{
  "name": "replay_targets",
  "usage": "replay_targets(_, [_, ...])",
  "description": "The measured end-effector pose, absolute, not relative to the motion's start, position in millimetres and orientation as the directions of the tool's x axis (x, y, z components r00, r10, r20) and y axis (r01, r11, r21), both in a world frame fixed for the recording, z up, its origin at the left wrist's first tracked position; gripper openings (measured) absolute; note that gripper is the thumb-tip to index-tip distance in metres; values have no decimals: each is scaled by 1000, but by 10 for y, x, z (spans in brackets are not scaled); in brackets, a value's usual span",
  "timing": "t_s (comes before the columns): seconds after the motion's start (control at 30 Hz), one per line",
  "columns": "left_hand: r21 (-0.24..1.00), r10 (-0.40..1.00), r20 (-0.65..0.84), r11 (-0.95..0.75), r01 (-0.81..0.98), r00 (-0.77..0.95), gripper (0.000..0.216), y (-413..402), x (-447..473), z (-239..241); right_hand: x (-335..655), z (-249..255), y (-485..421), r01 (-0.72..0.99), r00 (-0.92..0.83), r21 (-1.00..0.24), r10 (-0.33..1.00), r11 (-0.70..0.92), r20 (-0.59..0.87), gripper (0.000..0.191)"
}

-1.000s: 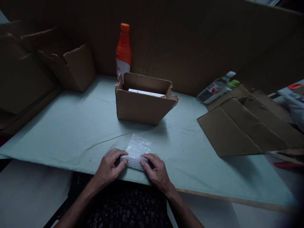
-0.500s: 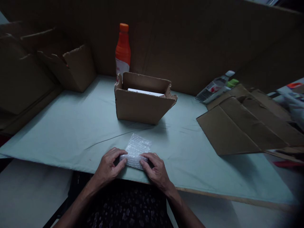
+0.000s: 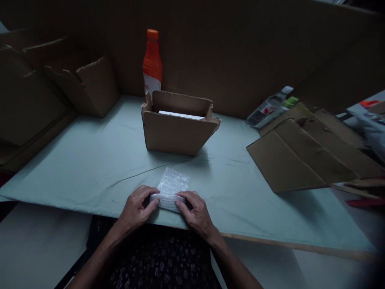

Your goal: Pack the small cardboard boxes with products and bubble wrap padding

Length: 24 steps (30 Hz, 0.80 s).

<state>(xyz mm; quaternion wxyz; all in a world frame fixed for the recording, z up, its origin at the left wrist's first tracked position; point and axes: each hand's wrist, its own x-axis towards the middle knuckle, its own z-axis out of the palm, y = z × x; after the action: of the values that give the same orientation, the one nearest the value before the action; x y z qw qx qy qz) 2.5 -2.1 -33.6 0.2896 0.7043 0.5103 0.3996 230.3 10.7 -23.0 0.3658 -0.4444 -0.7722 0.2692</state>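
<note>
A small sheet of clear bubble wrap (image 3: 173, 182) lies at the table's front edge, its near part folded or rolled over. My left hand (image 3: 138, 205) pinches the left end of that fold between thumb and fingers. On the right end, my right hand (image 3: 196, 210) has the same kind of grip, thumb toward me. Whether anything is inside the fold cannot be made out. Just beyond the wrap stands an open cardboard box (image 3: 174, 134) with a white flat item (image 3: 182, 115) inside it.
An orange bottle (image 3: 152, 60) stands behind the box. Cardboard boxes (image 3: 100, 88) are at the left. On the right lie a tilted cardboard box (image 3: 288, 156), a clear plastic bottle (image 3: 269, 106) and a green cap (image 3: 291, 102). A cardboard wall (image 3: 225, 52) closes off the back.
The view has shifted slightly. Both hands keep their grip on the bubble wrap, and its fold looks nearly the same.
</note>
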Motion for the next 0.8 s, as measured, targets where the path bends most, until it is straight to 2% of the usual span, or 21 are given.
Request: replay_targets(0.8, [814, 954, 255, -299, 498, 156, 17, -29, 27, -314, 2302, -223, 102, 498, -339, -741, 888, 450, 312, 15])
